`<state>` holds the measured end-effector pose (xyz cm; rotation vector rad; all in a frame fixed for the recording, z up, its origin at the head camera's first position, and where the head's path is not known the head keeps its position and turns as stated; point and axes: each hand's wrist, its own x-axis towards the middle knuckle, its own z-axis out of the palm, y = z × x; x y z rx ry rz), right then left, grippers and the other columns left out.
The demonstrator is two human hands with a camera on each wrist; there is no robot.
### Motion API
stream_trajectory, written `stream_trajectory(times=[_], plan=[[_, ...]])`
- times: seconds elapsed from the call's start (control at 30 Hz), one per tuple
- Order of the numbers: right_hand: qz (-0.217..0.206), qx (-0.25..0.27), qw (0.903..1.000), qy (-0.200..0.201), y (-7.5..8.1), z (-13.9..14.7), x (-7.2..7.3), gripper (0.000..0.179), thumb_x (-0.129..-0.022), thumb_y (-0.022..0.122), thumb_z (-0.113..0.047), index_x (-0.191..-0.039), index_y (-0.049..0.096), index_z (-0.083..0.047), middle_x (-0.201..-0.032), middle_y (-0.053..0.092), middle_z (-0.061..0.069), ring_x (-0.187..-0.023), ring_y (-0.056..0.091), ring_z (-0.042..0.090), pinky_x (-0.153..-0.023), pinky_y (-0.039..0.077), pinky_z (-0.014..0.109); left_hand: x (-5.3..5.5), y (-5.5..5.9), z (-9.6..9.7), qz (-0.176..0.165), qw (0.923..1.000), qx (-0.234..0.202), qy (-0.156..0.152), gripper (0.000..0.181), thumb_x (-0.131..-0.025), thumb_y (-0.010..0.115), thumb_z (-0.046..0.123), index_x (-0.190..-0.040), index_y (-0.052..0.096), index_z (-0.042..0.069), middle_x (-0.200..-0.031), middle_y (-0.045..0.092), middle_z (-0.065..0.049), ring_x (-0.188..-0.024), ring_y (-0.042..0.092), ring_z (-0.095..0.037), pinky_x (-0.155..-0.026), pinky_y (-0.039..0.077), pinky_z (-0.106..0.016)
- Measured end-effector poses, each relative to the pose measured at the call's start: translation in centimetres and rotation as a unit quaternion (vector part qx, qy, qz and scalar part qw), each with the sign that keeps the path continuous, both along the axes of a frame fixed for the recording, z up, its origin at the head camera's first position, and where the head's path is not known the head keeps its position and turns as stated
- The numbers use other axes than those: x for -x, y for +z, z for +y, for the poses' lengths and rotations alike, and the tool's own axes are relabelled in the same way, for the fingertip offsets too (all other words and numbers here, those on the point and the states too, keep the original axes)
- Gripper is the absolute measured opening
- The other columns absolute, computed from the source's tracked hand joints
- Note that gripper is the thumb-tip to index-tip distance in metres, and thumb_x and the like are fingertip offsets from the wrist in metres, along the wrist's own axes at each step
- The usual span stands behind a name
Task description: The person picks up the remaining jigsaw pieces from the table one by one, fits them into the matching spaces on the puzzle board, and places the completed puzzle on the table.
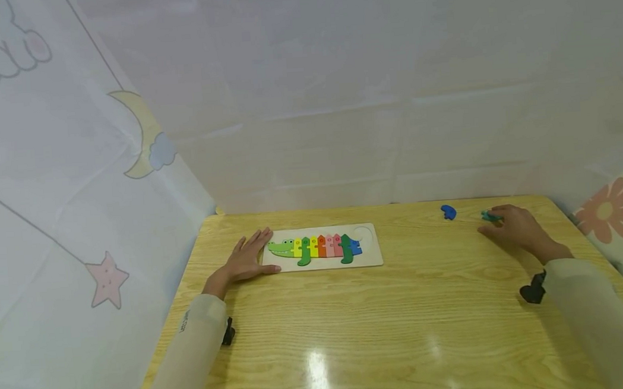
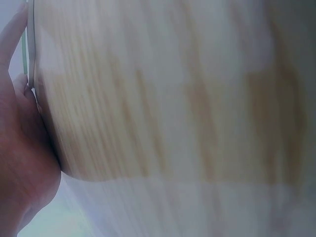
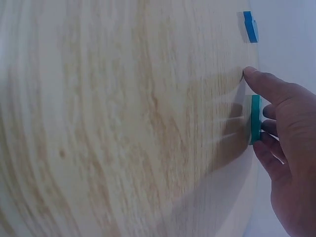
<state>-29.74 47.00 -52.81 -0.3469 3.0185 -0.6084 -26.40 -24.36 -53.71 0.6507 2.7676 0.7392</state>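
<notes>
A pale wooden puzzle board (image 1: 376,256) lies flat on the table, bearing a crocodile made of coloured pieces (image 1: 322,246). Fingers spread, my left hand (image 1: 243,261) rests against its left end, the thumb along the near edge. In the left wrist view part of the left hand (image 2: 24,153) shows at the side. Over at the right, my right hand (image 1: 517,229) reaches around a teal puzzle piece (image 3: 255,119) on the table. The thumb stands apart from that piece; whether the fingertips touch it, I cannot tell. A blue puzzle piece (image 1: 449,212) lies to its left.
The wooden table (image 1: 319,319) ends at a white cloth backdrop (image 1: 307,129). A printed cloth wall (image 1: 76,203) rises at the left, another with a printed flower (image 1: 607,210) at the right. A round pale recess (image 1: 364,234) shows at the board's right end.
</notes>
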Motion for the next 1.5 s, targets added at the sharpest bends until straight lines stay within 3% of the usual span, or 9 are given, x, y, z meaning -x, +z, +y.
stream_trajectory(times=[0.1,0.17,0.33,0.5,0.7,0.83,1.03,1.17,1.5], plan=[[0.001,0.005,1.0,-0.003,0.0,-0.1,-0.1,0.078,-0.103,0.07,-0.042,-0.144,0.05,0.021,-0.145,0.045,0.048,-0.12,0.053,0.066,-0.098,0.044,0.078,0.0,0.2,0.1,-0.005,0.9999,0.009,0.002,0.111,-0.09,0.077,0.059,-0.17,0.021,0.005,-0.177,0.015,-0.016,-0.163,0.009,-0.04,-0.127,0.001,-0.068],[0.0,0.007,1.0,-0.005,-0.1,-0.1,-0.1,0.078,-0.103,0.07,-0.042,-0.143,0.05,0.022,-0.144,0.046,0.047,-0.121,0.052,0.066,-0.097,0.045,0.077,0.1,-0.2,0.0,-0.002,0.9999,0.01,0.004,0.11,-0.091,0.077,0.058,-0.17,0.02,0.007,-0.177,0.014,-0.014,-0.164,0.008,-0.038,-0.128,-0.001,-0.066],[-0.001,0.011,0.9999,-0.004,0.0,-0.2,-0.4,0.076,-0.104,0.069,-0.041,-0.143,0.05,0.021,-0.145,0.046,0.046,-0.119,0.056,0.064,-0.096,0.047,0.076,0.3,-1.0,-0.3,0.001,1.0,-0.001,0.003,0.115,-0.089,0.071,0.07,-0.171,0.019,0.008,-0.178,0.012,-0.012,-0.164,0.006,-0.037,-0.128,-0.004,-0.065],[0.014,0.018,0.9997,0.005,0.0,-0.4,-0.9,0.068,-0.103,0.072,-0.037,-0.138,0.057,0.018,-0.144,0.049,0.044,-0.111,0.064,0.059,-0.092,0.051,0.072,0.1,-0.2,-0.1,-0.005,1.0,0.007,0.002,0.115,-0.089,0.072,0.068,-0.17,0.019,0.007,-0.178,0.013,-0.014,-0.164,0.008,-0.038,-0.128,-0.001,-0.066],[0.034,0.016,0.9991,0.021,-0.3,-0.3,-1.1,0.059,-0.101,0.075,-0.034,-0.131,0.065,0.016,-0.141,0.052,0.042,-0.112,0.064,0.058,-0.093,0.049,0.074,0.1,0.0,-0.1,-0.006,0.9995,0.029,0.005,0.108,-0.093,0.074,0.059,-0.171,0.019,0.009,-0.178,0.013,-0.011,-0.164,0.008,-0.036,-0.128,0.0,-0.065],[0.038,0.024,0.9988,0.021,-0.2,-0.3,-1.1,0.06,-0.099,0.077,-0.033,-0.132,0.064,0.015,-0.139,0.054,0.043,-0.109,0.064,0.059,-0.091,0.05,0.074,0.0,0.1,0.0,-0.007,0.9996,0.025,0.006,0.108,-0.093,0.075,0.057,-0.171,0.019,0.008,-0.178,0.013,-0.011,-0.164,0.008,-0.036,-0.128,-0.001,-0.066],[0.029,0.026,0.9991,0.016,0.3,-0.3,-1.1,0.064,-0.099,0.078,-0.033,-0.138,0.06,0.015,-0.136,0.056,0.043,-0.105,0.065,0.057,-0.085,0.053,0.071,0.1,-0.3,-0.1,-0.001,0.9999,0.014,0.002,0.114,-0.089,0.072,0.069,-0.17,0.02,0.007,-0.178,0.014,-0.013,-0.164,0.009,-0.037,-0.128,0.0,-0.066],[0.016,0.024,0.9995,0.014,0.5,-0.3,-1.0,0.067,-0.1,0.076,-0.034,-0.141,0.057,0.016,-0.138,0.054,0.044,-0.109,0.063,0.059,-0.087,0.052,0.072,0.1,-0.5,-0.1,0.006,1.0,0.004,-0.001,0.117,-0.088,0.069,0.074,-0.17,0.021,0.006,-0.177,0.015,-0.015,-0.163,0.009,-0.04,-0.127,0.0,-0.068],[0.013,0.032,0.9994,0.002,0.2,-0.3,-1.1,0.065,-0.101,0.075,-0.034,-0.14,0.059,0.016,-0.137,0.056,0.042,-0.109,0.063,0.056,-0.086,0.052,0.071,0.3,-0.4,-0.2,-0.002,0.9998,0.021,0.004,0.11,-0.091,0.074,0.063,-0.171,0.019,0.009,-0.178,0.014,-0.011,-0.164,0.008,-0.036,-0.128,-0.001,-0.066]])
